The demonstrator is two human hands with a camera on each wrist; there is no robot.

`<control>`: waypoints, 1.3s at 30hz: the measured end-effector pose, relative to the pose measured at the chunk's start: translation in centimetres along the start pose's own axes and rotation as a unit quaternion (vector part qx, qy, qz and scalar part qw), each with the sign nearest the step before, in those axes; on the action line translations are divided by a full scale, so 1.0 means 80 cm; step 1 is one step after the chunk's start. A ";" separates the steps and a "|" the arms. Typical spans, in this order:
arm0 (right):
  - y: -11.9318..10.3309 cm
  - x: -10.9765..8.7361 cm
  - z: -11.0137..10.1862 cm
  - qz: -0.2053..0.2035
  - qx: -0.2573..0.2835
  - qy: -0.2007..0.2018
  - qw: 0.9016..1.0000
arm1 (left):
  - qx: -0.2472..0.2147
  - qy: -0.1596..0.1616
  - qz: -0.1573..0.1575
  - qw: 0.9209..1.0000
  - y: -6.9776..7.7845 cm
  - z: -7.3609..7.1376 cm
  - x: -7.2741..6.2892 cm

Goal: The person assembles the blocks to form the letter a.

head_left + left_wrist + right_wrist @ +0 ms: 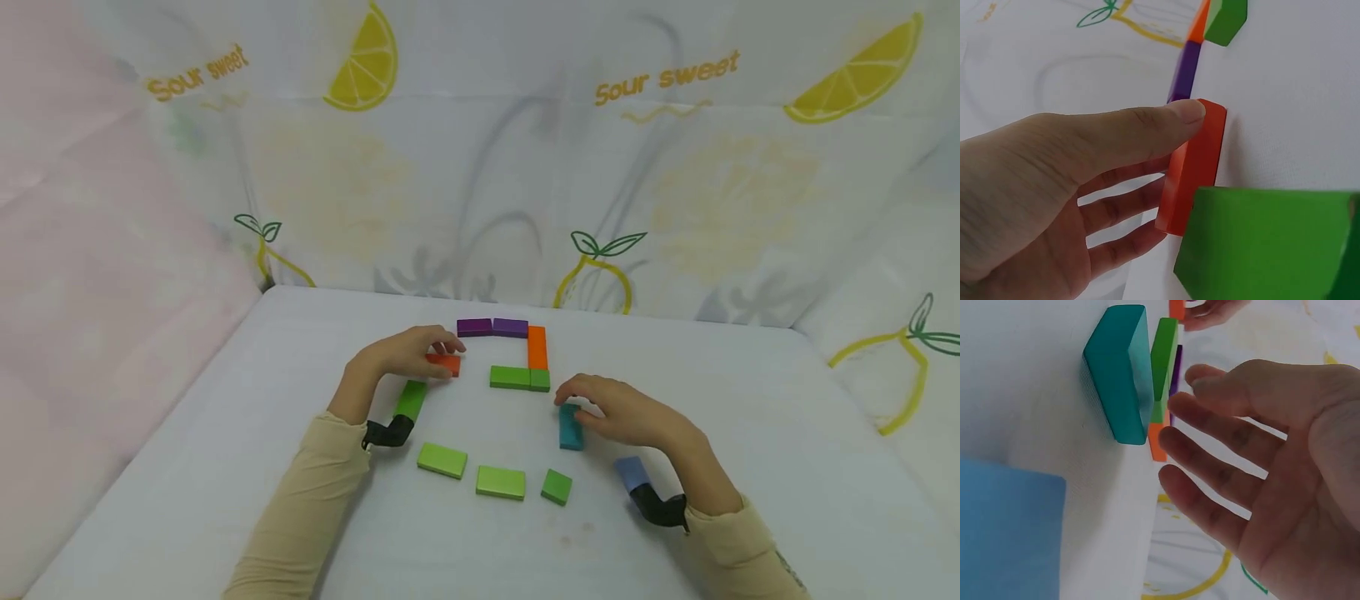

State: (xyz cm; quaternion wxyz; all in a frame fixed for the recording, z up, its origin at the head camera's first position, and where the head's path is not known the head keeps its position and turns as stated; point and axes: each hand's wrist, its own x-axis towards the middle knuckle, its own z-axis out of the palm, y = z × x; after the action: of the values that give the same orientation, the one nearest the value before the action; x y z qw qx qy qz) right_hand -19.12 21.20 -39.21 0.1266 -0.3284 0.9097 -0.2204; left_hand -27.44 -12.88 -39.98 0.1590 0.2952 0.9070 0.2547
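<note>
Worktop (675, 350): left hand (408, 353) pinches red block (1200, 153), right hand (626, 410) is empty, fingers parted; overreach toward the back edge could displace purple blocks (511, 328).

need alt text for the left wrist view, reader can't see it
A left hand grips a red block between thumb and fingers. A green block looms large at lower right; a purple block, an orange block and a second green block show near the top.
</note>
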 end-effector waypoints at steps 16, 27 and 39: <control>-0.010 -0.003 0.007 -0.022 -0.025 -0.041 0.999 | 0.017 -0.012 -0.021 1.000 0.000 0.001 0.002; -0.012 -0.002 0.007 -0.001 -0.046 -0.030 0.998 | 0.008 -0.006 -0.029 1.000 -0.001 -0.001 -0.003; -0.011 -0.004 0.009 0.010 -0.035 -0.023 0.999 | 0.009 0.004 -0.027 1.000 0.000 0.003 -0.001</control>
State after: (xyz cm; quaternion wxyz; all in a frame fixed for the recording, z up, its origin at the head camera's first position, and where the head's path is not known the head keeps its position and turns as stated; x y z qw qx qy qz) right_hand -18.17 20.60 -39.37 0.1382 -0.3284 0.9169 -0.1799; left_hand -27.27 -12.84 -40.12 0.1596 0.2712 0.9175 0.2433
